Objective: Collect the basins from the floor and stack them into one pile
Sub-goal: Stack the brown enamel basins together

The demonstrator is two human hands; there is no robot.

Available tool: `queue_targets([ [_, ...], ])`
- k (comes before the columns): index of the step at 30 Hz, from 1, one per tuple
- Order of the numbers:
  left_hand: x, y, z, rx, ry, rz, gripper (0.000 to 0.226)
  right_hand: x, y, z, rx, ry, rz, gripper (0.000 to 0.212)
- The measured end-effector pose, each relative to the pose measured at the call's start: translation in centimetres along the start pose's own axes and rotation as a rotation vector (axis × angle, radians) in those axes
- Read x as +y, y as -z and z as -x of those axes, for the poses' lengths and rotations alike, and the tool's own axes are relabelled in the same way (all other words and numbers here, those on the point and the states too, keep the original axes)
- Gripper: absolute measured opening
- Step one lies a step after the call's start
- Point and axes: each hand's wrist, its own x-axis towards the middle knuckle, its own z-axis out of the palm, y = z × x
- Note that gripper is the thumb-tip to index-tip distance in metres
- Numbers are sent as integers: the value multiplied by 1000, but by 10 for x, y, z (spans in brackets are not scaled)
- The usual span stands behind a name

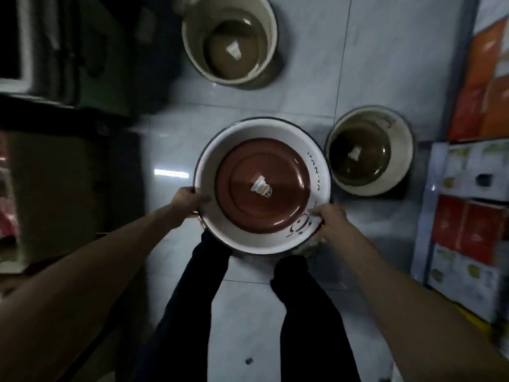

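Observation:
I hold a white enamel basin with a dark rim, a reddish-brown bottom and a small label at its centre, above the floor in front of my legs. My left hand grips its left rim, thumb inside. My right hand grips the near right rim beside black printed marks. A second cream basin with a dark olive bottom stands on the tiles just right of the held one. A third, similar basin stands farther away at the top of the view.
Pale glossy floor tiles lie all around. Dark furniture and a brown box fill the left side. Stacked red, orange and white printed cartons line the right side. My dark trouser legs are below the held basin.

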Motion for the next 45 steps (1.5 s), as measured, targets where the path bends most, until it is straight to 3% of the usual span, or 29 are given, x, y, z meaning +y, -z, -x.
queue_targets([
  [6,4,32,137,94,-61,179,24,-78,1,147,-134,136,0,79],
  [9,-18,30,196,170,-83,332,19,-95,1,215,-131,245,94,60],
  [11,-47,24,238,236,-98,434,15,-89,5,254,-120,338,189,56],
  [17,-196,-17,338,334,-47,710,26,-29,24,329,-352,445,563,56],
  [29,-561,-236,438,462,483,1410,17,275,2,373,-610,486,1364,57],
  [37,-747,-363,466,472,608,1803,33,500,25,340,-509,596,1786,69],
  [39,-786,-383,467,457,612,1852,20,554,25,336,-450,592,1868,77],
  [42,-848,-413,447,458,614,1865,35,635,19,339,-437,519,1943,50],
  [45,-911,-434,406,451,639,1957,34,703,-4,302,-449,410,1970,48],
])
